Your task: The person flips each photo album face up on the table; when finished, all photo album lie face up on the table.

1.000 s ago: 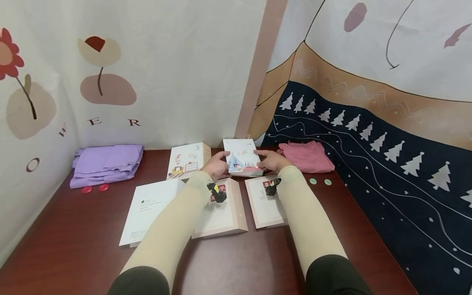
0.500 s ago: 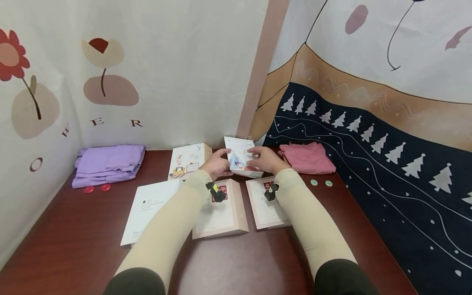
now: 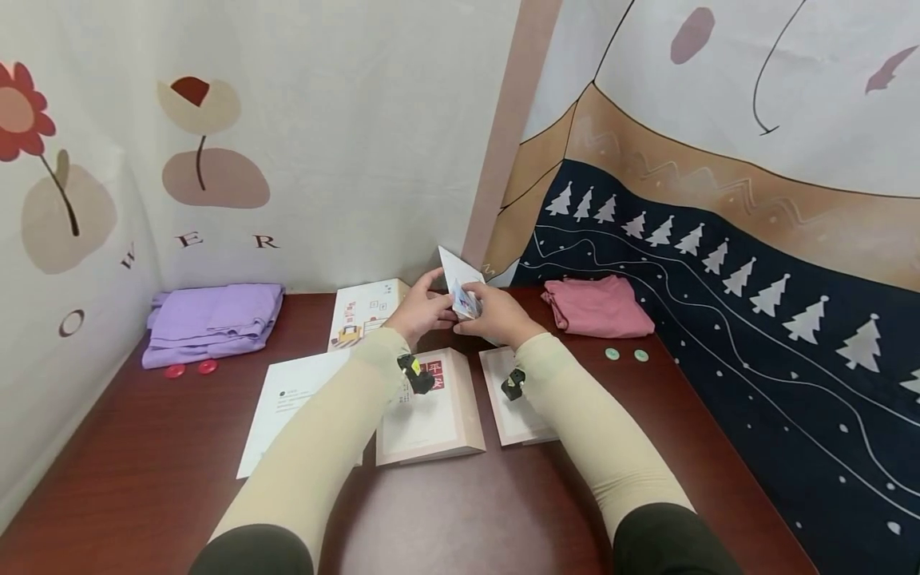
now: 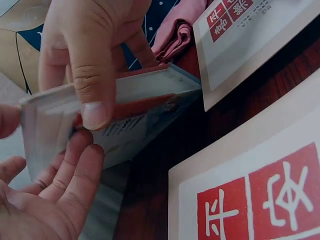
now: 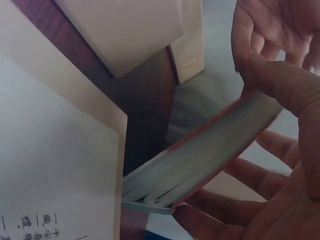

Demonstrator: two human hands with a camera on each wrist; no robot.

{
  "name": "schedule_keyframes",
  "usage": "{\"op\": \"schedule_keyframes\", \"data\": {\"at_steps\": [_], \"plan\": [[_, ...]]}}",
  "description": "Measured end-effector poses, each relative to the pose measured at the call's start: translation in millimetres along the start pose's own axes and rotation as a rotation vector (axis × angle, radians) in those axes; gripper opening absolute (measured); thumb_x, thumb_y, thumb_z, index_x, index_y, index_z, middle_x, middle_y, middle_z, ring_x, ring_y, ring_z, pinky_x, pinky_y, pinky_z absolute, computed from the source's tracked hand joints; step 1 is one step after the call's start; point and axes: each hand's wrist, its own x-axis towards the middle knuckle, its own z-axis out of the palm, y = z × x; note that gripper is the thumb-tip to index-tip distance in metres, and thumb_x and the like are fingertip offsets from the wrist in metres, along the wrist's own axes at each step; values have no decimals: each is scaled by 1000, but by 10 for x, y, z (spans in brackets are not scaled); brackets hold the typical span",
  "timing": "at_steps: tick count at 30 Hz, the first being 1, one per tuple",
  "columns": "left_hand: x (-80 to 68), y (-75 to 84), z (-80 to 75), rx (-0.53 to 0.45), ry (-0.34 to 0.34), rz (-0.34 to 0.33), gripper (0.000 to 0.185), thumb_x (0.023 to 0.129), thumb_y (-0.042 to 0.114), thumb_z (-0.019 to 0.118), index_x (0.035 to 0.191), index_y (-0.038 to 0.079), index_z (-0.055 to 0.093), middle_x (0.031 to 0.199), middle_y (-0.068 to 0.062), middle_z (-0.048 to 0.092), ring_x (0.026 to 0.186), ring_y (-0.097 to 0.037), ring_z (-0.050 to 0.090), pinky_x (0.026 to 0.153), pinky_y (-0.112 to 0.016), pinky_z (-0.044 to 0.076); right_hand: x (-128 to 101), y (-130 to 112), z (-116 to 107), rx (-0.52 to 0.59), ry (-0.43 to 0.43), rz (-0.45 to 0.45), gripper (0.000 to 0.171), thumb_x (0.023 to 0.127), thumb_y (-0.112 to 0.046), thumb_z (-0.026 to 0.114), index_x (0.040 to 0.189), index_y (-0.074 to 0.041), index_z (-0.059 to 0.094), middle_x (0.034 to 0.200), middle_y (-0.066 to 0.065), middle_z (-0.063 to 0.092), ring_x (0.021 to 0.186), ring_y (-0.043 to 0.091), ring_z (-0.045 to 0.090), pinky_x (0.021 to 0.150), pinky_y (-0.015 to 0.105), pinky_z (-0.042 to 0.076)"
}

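2 hands (image 3: 460, 315) grasping tilted book (image 3: 460, 286), cover mostly hidden, title unreadable

**Materials & finish**

Book (image 3: 463, 294) in both hands: paper pages, smooth printed cover w/ slight sheen. Desk (image 3: 144, 447): dark red-brown wood, polished, semi-gloss. Flat books (image 3: 430, 415): matt card covers. Folded purple cloth (image 3: 212, 319) & pink cloth (image 3: 596, 307): soft, matt. Sleeves (image 3: 575, 415): beige knit fabric.
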Motion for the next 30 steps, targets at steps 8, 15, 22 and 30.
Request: {"op": "schedule_keyframes", "data": {"at_steps": [8,15,22,30], "plan": [[12,-62,3,-66,-40,47,56,116,28,34,168,13,22,148,-26,52,123,-37,65,113,-51,49,-39,-45,15,21,93,-30,76,91,-32,77,158,-21,44,142,16,63,116,30,65,106,49,55],[-7,-74,60,-89,-117,60,50,117,21,26,164,6,35,157,-25,47,136,-39,55,121,-56,39,-56,-29,27,122,131,-15,75,95,-31,75,159,-19,39,148,20,60,124,34,65,108,54,53],[11,-105,78,-89,-150,53,49,117,18,27,162,3,38,163,-22,42,145,-43,48,123,-59,35,-72,-13,18,347,147,32,73,97,-22,70,159,-15,33,145,24,57,117,39,67,88,55,63],[11,-158,32,109,-178,-37,51,116,27,29,160,7,44,168,-15,39,150,-39,42,122,-56,37,-53,79,-22,568,201,175,73,90,-9,67,156,-7,36,145,24,53,117,41,65,72,50,66]]}}
